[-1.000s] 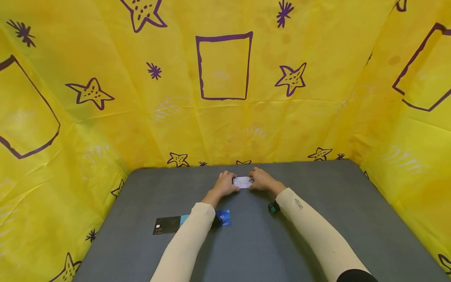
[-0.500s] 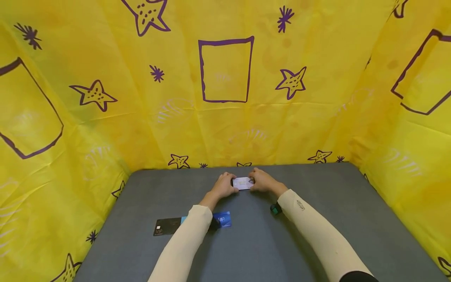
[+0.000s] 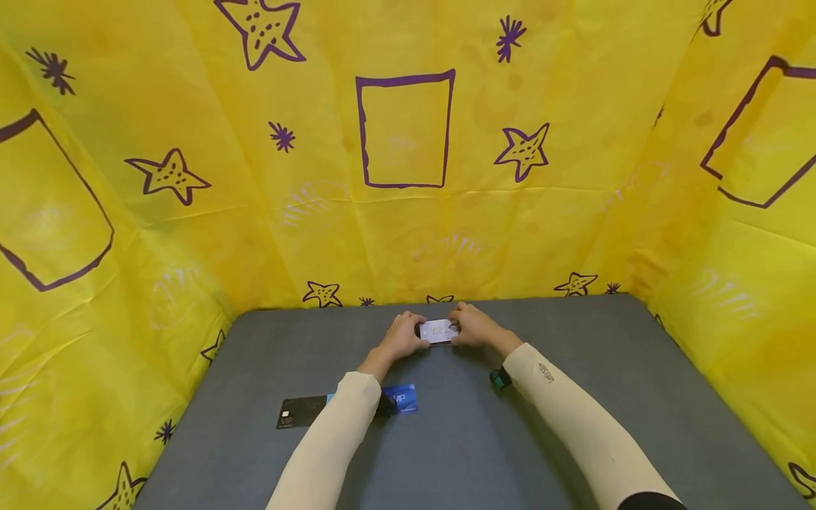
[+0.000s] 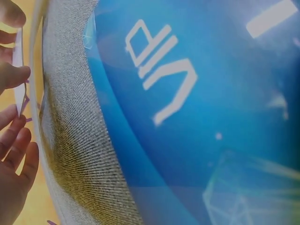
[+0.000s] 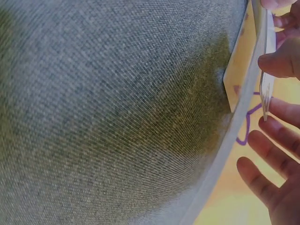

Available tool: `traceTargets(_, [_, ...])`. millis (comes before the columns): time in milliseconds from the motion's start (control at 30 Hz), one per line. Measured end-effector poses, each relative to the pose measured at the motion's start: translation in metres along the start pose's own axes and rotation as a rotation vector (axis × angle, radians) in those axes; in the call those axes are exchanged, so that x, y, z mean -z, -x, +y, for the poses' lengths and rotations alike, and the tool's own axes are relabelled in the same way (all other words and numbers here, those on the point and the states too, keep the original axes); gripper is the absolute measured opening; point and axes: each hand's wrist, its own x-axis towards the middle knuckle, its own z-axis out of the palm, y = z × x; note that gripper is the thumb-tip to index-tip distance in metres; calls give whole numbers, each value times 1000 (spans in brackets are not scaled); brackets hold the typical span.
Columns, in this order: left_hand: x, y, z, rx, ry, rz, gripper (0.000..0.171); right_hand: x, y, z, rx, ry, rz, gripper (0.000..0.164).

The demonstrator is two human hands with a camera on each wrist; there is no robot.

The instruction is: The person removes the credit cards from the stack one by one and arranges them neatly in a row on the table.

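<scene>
A white card (image 3: 436, 331) with VIP-like lettering is held between two hands near the table's far edge. My left hand (image 3: 403, 336) pinches its left end, my right hand (image 3: 474, 327) its right end. Edge-on, the card (image 5: 266, 93) appears thin and lifted off the table in the right wrist view. Beneath it lies a flat glossy piece (image 5: 236, 65) reflecting the yellow cloth; in the head view only dark edges show there. A blue VIP card (image 4: 187, 122) fills much of the left wrist view.
Under my left forearm a black VIP card (image 3: 299, 412), a light blue card (image 3: 330, 397) and the blue card (image 3: 406, 399) lie in a row, partly hidden by the sleeve. Yellow cloth (image 3: 408, 241) with starfish drawings walls in the grey table (image 3: 459, 439) at back and sides.
Both hands stay on the white card at nearly the same spot. The view has tilted slightly, and more of the blue card's lettering shows beside my left sleeve.
</scene>
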Motion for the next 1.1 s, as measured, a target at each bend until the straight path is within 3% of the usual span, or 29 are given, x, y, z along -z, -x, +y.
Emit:
traceTargets(700, [23, 11, 0, -28, -40, 1, 55, 15, 9, -11, 54, -23, 35, 54])
traceTargets(1100, [36, 20, 3, -73, -3, 67, 55, 29, 18, -23, 91, -93, 103, 52])
